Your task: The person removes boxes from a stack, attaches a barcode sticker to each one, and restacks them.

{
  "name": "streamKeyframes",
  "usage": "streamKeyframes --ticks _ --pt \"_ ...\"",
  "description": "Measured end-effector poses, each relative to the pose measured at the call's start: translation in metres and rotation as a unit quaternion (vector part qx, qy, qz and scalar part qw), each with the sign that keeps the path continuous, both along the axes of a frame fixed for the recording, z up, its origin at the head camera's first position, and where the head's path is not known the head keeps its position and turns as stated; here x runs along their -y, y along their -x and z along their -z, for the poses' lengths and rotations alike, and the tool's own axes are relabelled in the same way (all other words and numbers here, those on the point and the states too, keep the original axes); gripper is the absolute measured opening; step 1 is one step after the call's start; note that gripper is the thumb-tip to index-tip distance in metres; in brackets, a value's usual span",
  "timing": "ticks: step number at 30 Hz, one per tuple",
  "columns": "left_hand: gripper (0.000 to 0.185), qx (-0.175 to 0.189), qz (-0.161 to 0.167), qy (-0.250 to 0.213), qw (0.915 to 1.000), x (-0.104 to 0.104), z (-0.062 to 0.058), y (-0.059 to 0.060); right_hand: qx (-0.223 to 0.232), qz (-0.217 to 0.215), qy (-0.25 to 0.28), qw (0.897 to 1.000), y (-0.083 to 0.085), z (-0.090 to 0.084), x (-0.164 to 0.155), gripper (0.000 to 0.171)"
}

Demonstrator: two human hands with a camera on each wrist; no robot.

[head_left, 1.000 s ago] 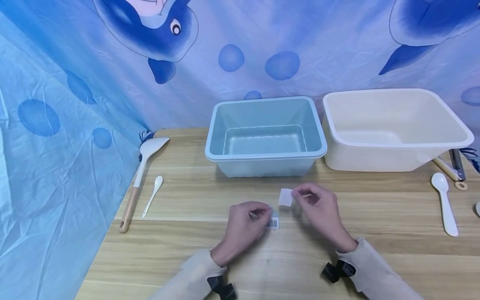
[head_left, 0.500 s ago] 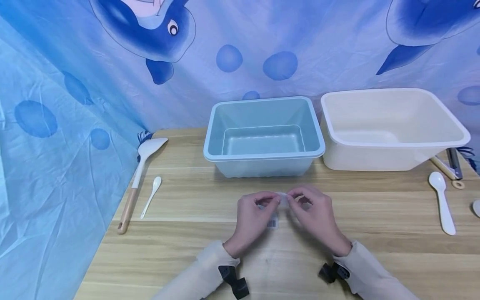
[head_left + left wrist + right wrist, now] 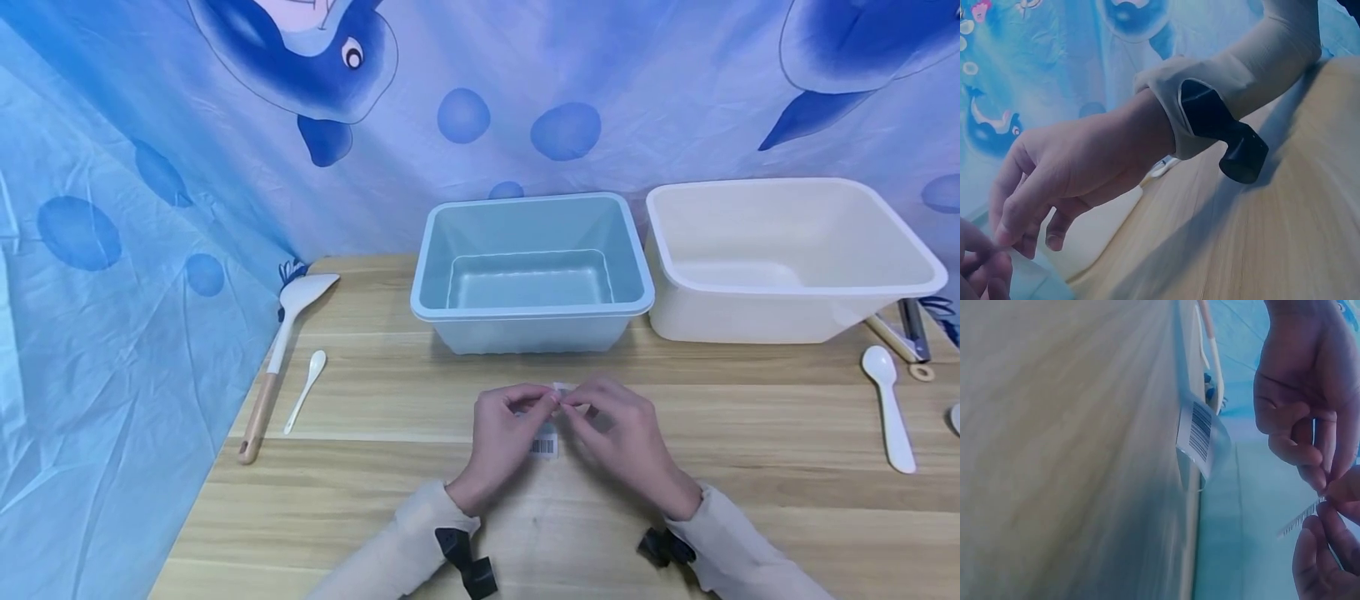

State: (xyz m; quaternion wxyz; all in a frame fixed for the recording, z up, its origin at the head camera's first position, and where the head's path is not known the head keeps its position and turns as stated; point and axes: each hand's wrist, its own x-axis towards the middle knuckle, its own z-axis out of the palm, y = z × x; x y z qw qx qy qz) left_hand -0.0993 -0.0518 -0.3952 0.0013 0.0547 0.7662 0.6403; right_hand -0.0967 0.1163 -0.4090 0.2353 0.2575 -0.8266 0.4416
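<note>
In the head view, the left hand (image 3: 506, 437) and right hand (image 3: 626, 433) meet at their fingertips over the table. Between them they pinch a small white label (image 3: 562, 387), mostly hidden by the fingers. The right wrist view catches this label (image 3: 1300, 519) nearly edge-on, with fine dark marks along it. Below the hands, a barcode label (image 3: 544, 444) lies on the wood, beside the left hand. Seen from the right wrist, that barcode label (image 3: 1200, 432) has a curled edge and a pale translucent part behind it.
A light blue basin (image 3: 532, 329) and a white basin (image 3: 750, 317) stand at the back. To the left lie a white turner with wooden handle (image 3: 279, 350) and a small white spoon (image 3: 306, 392). At right are another white spoon (image 3: 889, 408) and partly hidden utensils (image 3: 911, 329).
The left hand has left its place by the barcode label and moved up and right to the white label. The right hand has come slightly left, and both sets of fingertips now meet.
</note>
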Motion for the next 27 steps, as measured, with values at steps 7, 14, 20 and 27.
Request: streamKeyframes --ticks 7,14,20,27 --pt "0.010 0.014 -0.020 -0.002 0.9997 0.000 0.000 0.000 -0.007 -0.012 -0.011 1.000 0.001 0.000 -0.001 0.014" --pt "0.007 0.003 -0.049 0.009 0.9988 0.003 0.001 0.001 -0.021 0.022 -0.012 0.999 0.011 -0.006 -0.015 0.014" --pt "0.007 0.005 -0.049 0.021 0.9985 0.007 0.002 0.002 0.097 0.070 0.029 0.992 0.014 -0.007 -0.022 0.015" --pt "0.009 0.009 -0.035 0.013 0.9993 0.010 0.004 0.003 0.277 0.017 0.106 0.955 0.014 -0.006 -0.021 0.017"
